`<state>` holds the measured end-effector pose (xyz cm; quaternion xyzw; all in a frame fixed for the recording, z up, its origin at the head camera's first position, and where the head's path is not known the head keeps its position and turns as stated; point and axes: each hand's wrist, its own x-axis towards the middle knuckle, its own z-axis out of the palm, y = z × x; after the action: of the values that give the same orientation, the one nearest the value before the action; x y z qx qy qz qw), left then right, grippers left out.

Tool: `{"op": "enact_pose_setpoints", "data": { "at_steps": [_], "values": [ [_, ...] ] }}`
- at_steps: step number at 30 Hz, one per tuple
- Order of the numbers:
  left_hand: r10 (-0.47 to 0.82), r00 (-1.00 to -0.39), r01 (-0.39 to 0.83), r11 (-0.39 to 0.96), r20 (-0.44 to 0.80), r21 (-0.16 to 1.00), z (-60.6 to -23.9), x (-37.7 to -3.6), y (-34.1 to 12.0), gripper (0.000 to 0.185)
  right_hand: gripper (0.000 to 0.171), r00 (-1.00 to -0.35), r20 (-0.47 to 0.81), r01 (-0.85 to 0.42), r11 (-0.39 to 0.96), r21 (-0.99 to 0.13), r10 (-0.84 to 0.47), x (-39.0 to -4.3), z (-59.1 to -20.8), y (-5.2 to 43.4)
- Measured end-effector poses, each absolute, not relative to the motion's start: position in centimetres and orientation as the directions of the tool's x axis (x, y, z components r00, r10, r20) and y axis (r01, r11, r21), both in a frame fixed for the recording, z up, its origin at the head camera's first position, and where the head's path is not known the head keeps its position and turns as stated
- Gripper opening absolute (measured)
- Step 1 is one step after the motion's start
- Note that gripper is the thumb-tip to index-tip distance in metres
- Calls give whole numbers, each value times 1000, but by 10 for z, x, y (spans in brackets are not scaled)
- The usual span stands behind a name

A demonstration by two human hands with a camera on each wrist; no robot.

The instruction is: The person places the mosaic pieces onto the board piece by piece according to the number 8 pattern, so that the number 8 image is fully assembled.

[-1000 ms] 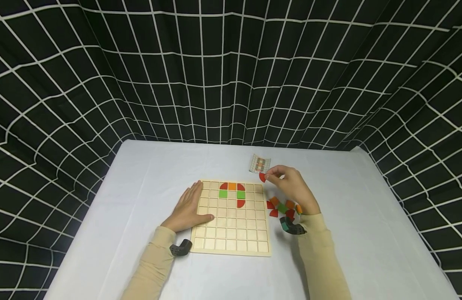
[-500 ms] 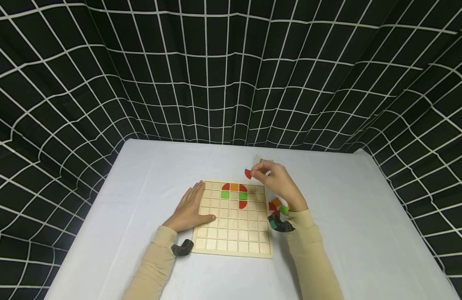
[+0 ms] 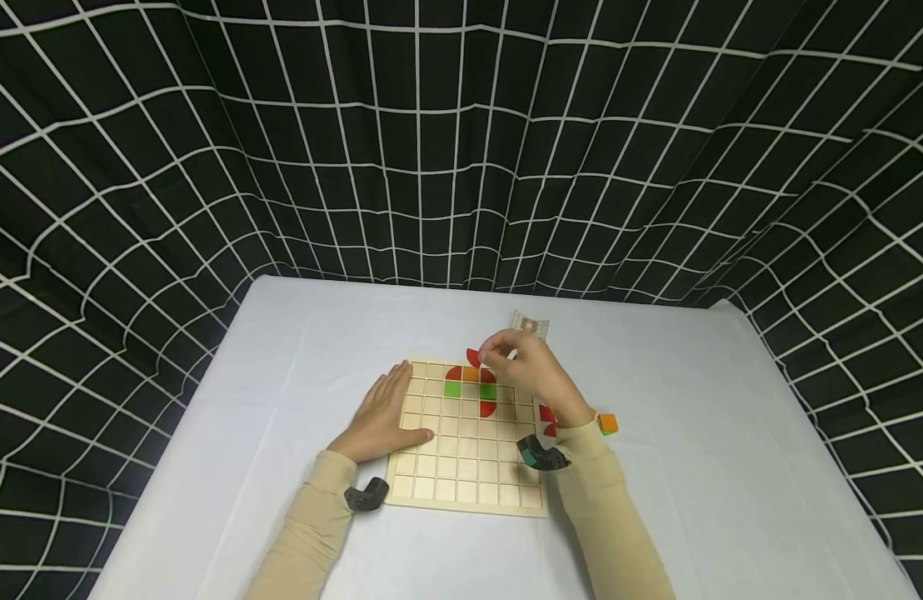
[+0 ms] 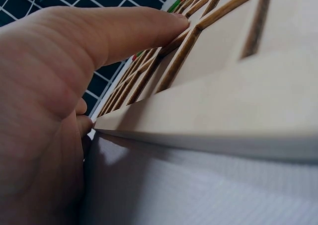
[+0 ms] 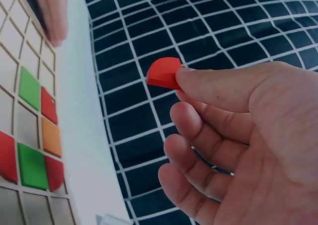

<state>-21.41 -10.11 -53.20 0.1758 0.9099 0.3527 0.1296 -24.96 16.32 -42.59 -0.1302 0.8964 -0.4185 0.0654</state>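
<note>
Between thumb and index finger, my right hand [image 3: 527, 367] pinches a red quarter-circle tile [image 5: 165, 73] above the far edge of the wooden grid board [image 3: 446, 475]. My left hand [image 3: 379, 417] lies along the board's left side, fingers straight, its thumb [image 4: 144, 30] resting on the top. Set in the board's far rows are an orange square tile [image 3: 471, 374], a left green square tile [image 3: 452, 389], a right green square tile [image 5: 33, 165], and red quarter-circle tiles, one of them [image 3: 487, 409] nearer to me.
Right of the board lie loose red tiles [image 3: 547, 413] and an orange tile [image 3: 607, 422], partly hidden by my right wrist. A small printed card [image 3: 532, 323] with a grid pattern lies behind the right hand. Dark grid-lined curtains [image 3: 446, 150] surround the white table [image 3: 326, 325].
My right hand has carried the red quarter-circle tile leftward, from beside the card to over the board's far edge. The left hand keeps its place on the board.
</note>
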Motion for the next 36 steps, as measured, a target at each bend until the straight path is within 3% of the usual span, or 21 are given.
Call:
{"op": "enact_pose_setpoints", "data": {
  "at_steps": [36],
  "values": [
    [418,-900,226,691,-125,687,-531,-214,-102,119,13,-938,-180,-76,680,-729,-297,-237,-479,137]
  ]
}}
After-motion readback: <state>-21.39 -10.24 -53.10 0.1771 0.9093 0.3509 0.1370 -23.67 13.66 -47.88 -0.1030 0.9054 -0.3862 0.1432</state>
